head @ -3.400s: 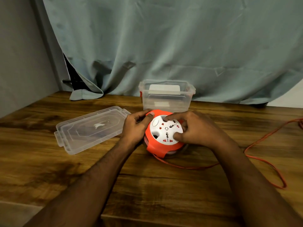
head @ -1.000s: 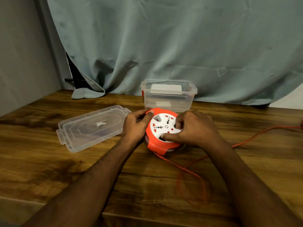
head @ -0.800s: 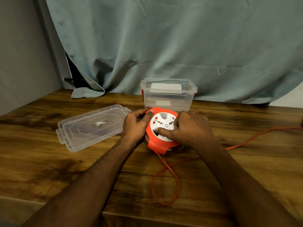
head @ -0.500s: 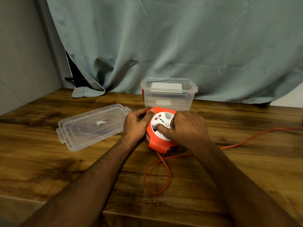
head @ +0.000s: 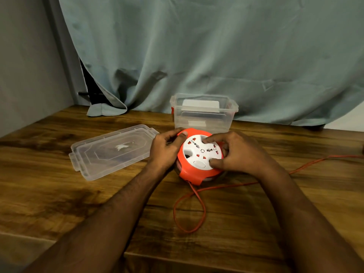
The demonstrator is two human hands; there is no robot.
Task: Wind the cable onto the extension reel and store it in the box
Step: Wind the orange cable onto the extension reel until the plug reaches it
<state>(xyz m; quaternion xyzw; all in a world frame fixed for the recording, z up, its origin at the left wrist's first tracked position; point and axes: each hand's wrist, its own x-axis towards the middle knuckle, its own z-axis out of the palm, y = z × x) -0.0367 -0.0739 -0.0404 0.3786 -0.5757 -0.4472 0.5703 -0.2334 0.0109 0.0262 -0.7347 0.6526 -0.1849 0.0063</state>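
Two hands (head: 201,152) around reel (head: 199,164)

Reel (head: 197,164) mid-table, both hands on it: left hand (head: 164,149) blocks left flank, right hand (head: 236,152) blocks right flank + top. Box (head: 203,115) just behind reel, open-topped, approach from above free; white item inside at back. Curtain (head: 197,56) close behind box, limits rear access. Lid (head: 112,150) flat, left of reel, near left hand. Cable (head: 189,211) loop lies on table (head: 59,194) in front of reel, then trails off to right. Front-left table bare.
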